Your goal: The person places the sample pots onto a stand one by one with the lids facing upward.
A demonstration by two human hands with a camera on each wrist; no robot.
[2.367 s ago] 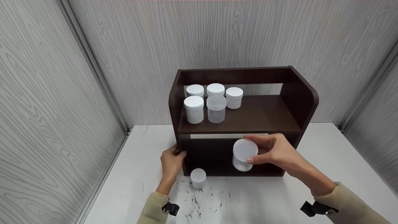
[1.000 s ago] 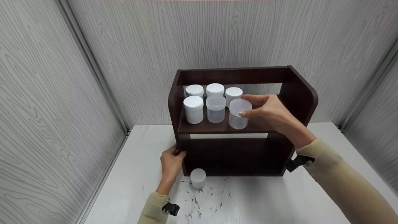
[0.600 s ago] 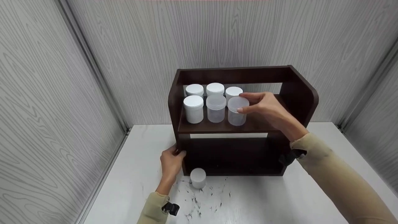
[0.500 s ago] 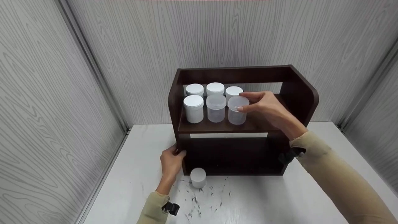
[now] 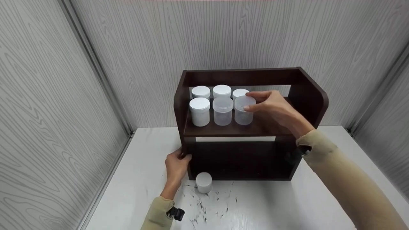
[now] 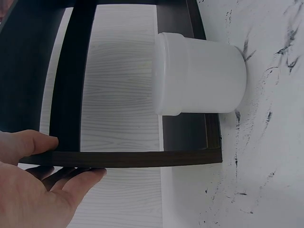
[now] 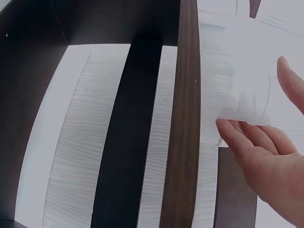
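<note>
A dark brown two-tier shelf (image 5: pixel 268 129) stands on a white table. On its upper board, at the left, are several white-lidded jars (image 5: pixel 199 111) and a translucent jar (image 5: pixel 222 111). My right hand (image 5: pixel 250 101) pinches the lid of a second translucent jar (image 5: pixel 243 117), which stands upright beside them. The right wrist view shows thumb and fingers (image 7: pixel 247 142) on either side of that jar (image 7: pixel 237 71). My left hand (image 5: pixel 177 163) grips the shelf's front left upright (image 6: pixel 118 158), thumb in front. A small white jar (image 5: pixel 204 182) stands on the table by that hand.
The table (image 5: pixel 134 179) carries black scuff marks (image 5: pixel 204 207) in front of the shelf. Grey wood-grain walls close in at the left, back and right. The small white jar (image 6: pixel 199 73) stands close against the shelf's lower front edge.
My right hand lifted the translucent jar from in front of the lower tier to the upper board and slid it back beside the other translucent jar. The left hand has stayed put.
</note>
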